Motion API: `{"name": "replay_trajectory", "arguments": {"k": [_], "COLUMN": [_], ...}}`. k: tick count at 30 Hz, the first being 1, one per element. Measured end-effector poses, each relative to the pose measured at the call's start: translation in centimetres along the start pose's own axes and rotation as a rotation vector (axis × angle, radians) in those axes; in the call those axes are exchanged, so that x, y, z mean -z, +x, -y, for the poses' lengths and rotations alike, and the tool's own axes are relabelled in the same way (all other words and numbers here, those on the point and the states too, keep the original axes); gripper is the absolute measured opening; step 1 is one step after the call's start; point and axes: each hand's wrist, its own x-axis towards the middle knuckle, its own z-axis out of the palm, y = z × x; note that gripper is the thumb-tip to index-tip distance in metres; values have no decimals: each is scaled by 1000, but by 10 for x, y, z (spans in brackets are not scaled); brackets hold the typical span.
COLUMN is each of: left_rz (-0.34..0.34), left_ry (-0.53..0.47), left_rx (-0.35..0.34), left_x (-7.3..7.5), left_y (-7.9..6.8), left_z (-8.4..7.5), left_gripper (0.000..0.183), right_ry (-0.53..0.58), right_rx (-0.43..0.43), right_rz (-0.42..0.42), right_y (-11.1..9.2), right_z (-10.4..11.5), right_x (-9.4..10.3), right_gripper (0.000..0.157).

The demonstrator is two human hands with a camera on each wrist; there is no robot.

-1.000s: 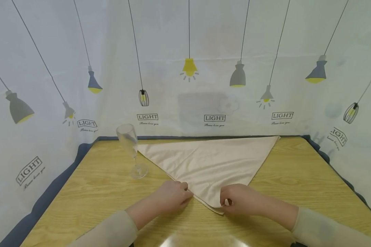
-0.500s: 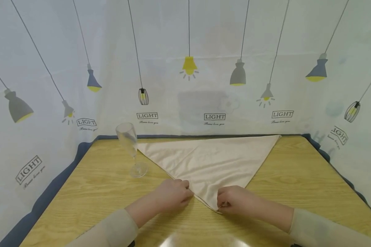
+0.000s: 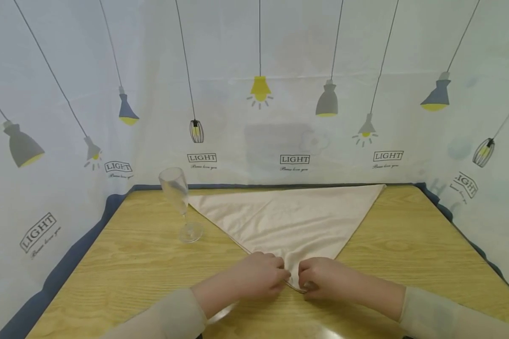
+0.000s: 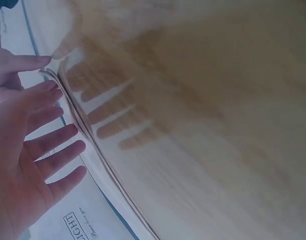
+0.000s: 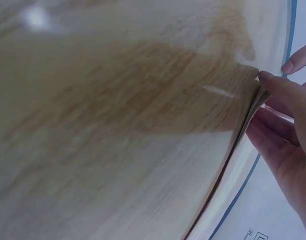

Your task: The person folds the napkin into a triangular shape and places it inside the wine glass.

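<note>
A pale cream cloth napkin [image 3: 297, 221], folded into a triangle, lies on the wooden table with one corner pointing toward me. At that near corner my right hand [image 3: 332, 278] pinches the cloth; in the right wrist view its thumb [image 5: 278, 85] lies against the layered edge with the fingers behind. Just to the left, my left hand [image 3: 258, 278] touches the slanting left edge close to the corner. The left wrist view shows its fingers [image 4: 62, 150] spread and fairly straight beside the doubled edge. Small creases run across the cloth near both hands.
A clear champagne flute [image 3: 176, 190] stands upright on the table [image 3: 131, 263], left of the cloth's far left corner. White sheeting [image 3: 220, 84] printed with hanging lamps walls in the back and both sides, with a blue border along the table's edges.
My left hand has slid right along the cloth's edge, close to the right hand. The right hand has shifted slightly, and the two layers at the near corner now lie closer together.
</note>
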Motion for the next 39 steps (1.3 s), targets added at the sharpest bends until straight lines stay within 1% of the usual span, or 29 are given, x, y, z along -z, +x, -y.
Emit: {"name": "replay_trajectory", "arguments": {"k": [2, 5, 8, 10, 13, 16, 18, 20, 22, 24, 27, 31, 34, 39], "left_rz": [-3, 7, 10, 4, -11, -14, -17, -26, -41, -60, -68, -72, -96, -147], "left_ry": [11, 14, 11, -11, -64, -156, -214, -264, -295, -322, -362, -423, -436, -432], "left_rx": [-4, -8, -1, 17, 72, 156, 216, 270, 306, 327, 342, 382, 402, 395], "left_x": [0, -1, -1, 0, 1, 4, 7, 9, 11, 12, 14, 15, 15, 18], "left_y": [2, 4, 6, 8, 12, 16, 18, 20, 20, 20, 17, 12, 7, -1], "left_z": [-2, -4, -5, -7, -12, -16, -19, -20, -21, -20, -19, -17, -15, -12], "left_gripper": [12, 14, 14, 12, 12, 17, 16, 11, 6, 9, 15, 10, 8, 9], "right_ry": [-14, -44, -74, -76, -28, 47, 95, 121, 141, 163, 189, 216, 228, 220], "right_rx": [4, -9, -48, -83, -140, -190, -225, -246, -265, -274, -273, -266, -284, -347], "right_rz": [-1, -8, -16, -37, -70, -81, -85, -100, -120, -140, -169, -200, -211, -217], "right_y": [1, 2, 0, -1, -1, 1, 2, 3, 4, 5, 7, 10, 13, 14], "right_z": [1, 3, 4, 4, 5, 8, 9, 10, 12, 15, 20, 25, 29, 32], "right_x": [1, 0, -1, -2, -2, 0, 1, 2, 4, 7, 10, 14, 15, 17], "right_gripper": [21, 20, 18, 17, 16, 13, 12, 12, 12, 12, 14, 15, 13, 16]}}
